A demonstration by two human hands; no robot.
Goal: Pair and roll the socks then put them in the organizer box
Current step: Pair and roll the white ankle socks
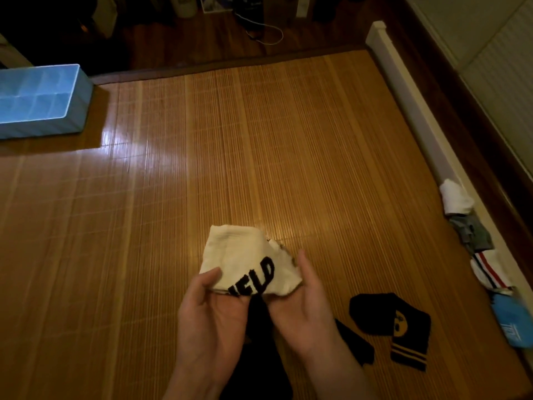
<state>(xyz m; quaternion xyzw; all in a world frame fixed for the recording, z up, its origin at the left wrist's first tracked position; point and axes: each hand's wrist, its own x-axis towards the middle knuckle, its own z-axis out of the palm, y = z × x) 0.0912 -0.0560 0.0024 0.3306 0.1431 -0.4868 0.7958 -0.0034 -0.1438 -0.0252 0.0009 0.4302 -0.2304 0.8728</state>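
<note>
both my hands, left (213, 310) and right (302, 301), are closed on the white sock (245, 261), holding it over the mat (259, 140) near its front edge. the box (40, 102) sits at the far left corner, well apart, nearer my left hand. more socks (473, 241) line the right edge.

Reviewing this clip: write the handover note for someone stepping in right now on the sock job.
Left hand and right hand: both have a grip on the white lettered sock, held above the bamboo mat, not yet rolled.
Blue organizer box: far left on the mat; no socks visible in the compartments in view.
Black sock with yellow stripes: flat on the mat, right of the hands.
More socks in a row along the right edge.
Left: roll this one, box it, then pair the others.
</note>
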